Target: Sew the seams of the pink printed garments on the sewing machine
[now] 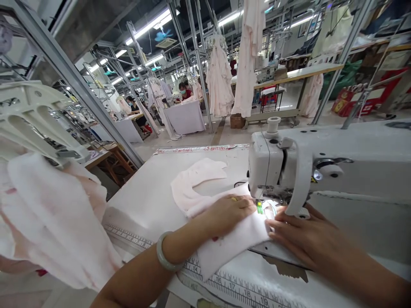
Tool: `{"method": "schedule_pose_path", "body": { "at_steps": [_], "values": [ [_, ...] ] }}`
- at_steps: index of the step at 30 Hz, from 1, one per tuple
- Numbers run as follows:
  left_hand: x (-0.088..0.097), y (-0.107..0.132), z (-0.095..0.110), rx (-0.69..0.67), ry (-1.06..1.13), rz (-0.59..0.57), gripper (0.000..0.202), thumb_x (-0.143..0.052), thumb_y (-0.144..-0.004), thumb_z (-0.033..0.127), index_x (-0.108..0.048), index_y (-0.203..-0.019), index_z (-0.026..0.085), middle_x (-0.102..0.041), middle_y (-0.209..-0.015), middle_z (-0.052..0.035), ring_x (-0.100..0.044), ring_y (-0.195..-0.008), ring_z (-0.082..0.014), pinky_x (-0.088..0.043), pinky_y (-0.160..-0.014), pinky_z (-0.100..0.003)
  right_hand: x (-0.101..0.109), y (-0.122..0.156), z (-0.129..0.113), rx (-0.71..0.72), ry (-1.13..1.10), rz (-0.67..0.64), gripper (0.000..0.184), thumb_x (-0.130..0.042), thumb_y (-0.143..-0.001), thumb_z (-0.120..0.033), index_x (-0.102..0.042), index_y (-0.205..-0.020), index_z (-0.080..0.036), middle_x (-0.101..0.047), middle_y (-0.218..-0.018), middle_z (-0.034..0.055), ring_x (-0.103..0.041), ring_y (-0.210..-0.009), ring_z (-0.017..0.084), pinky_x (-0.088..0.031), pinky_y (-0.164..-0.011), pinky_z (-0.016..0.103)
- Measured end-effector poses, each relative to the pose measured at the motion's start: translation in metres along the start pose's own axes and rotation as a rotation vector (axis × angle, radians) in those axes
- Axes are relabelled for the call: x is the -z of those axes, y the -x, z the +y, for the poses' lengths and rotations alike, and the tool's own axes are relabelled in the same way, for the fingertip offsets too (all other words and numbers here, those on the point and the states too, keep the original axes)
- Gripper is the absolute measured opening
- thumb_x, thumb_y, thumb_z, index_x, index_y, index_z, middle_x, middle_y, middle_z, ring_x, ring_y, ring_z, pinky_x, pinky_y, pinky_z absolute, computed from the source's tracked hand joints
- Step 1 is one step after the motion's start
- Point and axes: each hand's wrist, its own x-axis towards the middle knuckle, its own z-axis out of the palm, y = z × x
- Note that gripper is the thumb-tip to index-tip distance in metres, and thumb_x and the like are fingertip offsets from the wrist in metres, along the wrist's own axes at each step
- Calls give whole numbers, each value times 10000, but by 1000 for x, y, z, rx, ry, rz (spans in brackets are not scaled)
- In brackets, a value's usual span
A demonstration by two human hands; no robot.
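Note:
A pale pink fabric piece [236, 239] lies under the needle area of a white sewing machine [272, 167], and its curved far part [189, 182] spreads over the table. My left hand [224, 214] rests flat on the fabric just left of the presser foot, fingers stretched towards it. At the fabric's right edge my right hand [308, 235] has its fingertips closed on the cloth, close beside the foot. The machine's lamp lights this spot, where a small green and yellow part [259, 207] shows. The needle tip cannot be made out.
A printed ruler strip [247, 293] runs along the table's near edge. Pale garments [48, 214] hang from white hangers [32, 111] close on the left. Beyond the table [144, 192] are metal posts, hanging garments [220, 77] and people seated at other workstations.

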Motion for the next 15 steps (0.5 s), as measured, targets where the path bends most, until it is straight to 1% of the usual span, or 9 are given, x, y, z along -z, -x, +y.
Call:
{"method": "schedule_pose_path", "body": {
  "at_steps": [3, 5, 7, 9, 11, 12, 13, 14, 15],
  "values": [
    [-1, 1, -1, -6, 3, -11, 349, -538, -1103, 71, -681, -1419, 103, -721, -1495, -139, -660, -1430, -235, -503, -1247, -353, 6, -6, -3, 89, 6, 25, 500, -332, -1235, -309, -772, -1002, -263, -819, -907, -34, -761, -723, 155, -462, -975, 391],
    [-1, 2, 0, 7, -6, -36, 380, -532, -1094, 64, -663, -1448, 106, -706, -1515, -144, -656, -1435, -232, -479, -1270, -376, 10, -9, -5, 96, -14, 22, 496, -332, -1231, -293, -767, -994, -264, -805, -890, -41, -747, -690, 146, -474, -930, 391],
    [-1, 3, 3, 32, -29, -59, 434, -504, -1080, 40, -647, -1478, 137, -692, -1539, -132, -640, -1459, -232, -408, -1334, -451, 12, -11, -6, 104, -38, 21, 469, -343, -1225, -285, -763, -1017, -269, -793, -879, -46, -744, -690, 149, -479, -892, 394],
    [0, 3, 6, 57, -55, -55, 474, -483, -1080, 43, -634, -1508, 181, -686, -1553, -113, -607, -1499, -239, -310, -1385, -549, 12, -12, -6, 109, -47, 19, 441, -359, -1220, -282, -760, -1037, -270, -785, -868, -43, -747, -713, 158, -480, -874, 391],
    [6, 5, 5, 115, -61, -5, 434, -499, -1122, 142, -621, -1533, 214, -703, -1535, -103, -570, -1538, -257, -233, -1399, -625, 11, -11, -4, 119, -47, 24, 433, -365, -1219, -284, -756, -1034, -260, -779, -858, -35, -739, -718, 158, -479, -858, 378],
    [11, 6, 1, 182, -55, 27, 412, -508, -1145, 217, -615, -1542, 226, -712, -1525, -102, -553, -1553, -269, -210, -1396, -653, 10, -10, -4, 127, -47, 31, 430, -372, -1219, -281, -755, -1025, -252, -775, -850, -30, -731, -714, 157, -478, -856, 372],
    [18, 9, -5, 289, -50, 45, 407, -496, -1165, 292, -606, -1554, 241, -711, -1529, -97, -530, -1573, -275, -195, -1391, -674, 9, -10, -4, 135, -46, 42, 421, -383, -1216, -273, -756, -1022, -245, -773, -849, -23, -724, -714, 157, -477, -857, 369],
    [26, 14, -12, 426, -48, 42, 414, -465, -1180, 348, -599, -1562, 257, -703, -1544, -91, -503, -1592, -280, -199, -1381, -692, 8, -9, -4, 141, -45, 57, 405, -399, -1213, -263, -759, -1028, -238, -774, -855, -15, -722, -726, 161, -477, -857, 368],
    [34, 21, -21, 566, -51, 17, 419, -434, -1188, 372, -602, -1558, 269, -689, -1563, -87, -484, -1604, -283, -228, -1367, -700, 7, -8, -5, 144, -49, 69, 381, -422, -1207, -259, -762, -1039, -231, -776, -864, -6, -724, -748, 168, -480, -855, 368]
  ]
}}
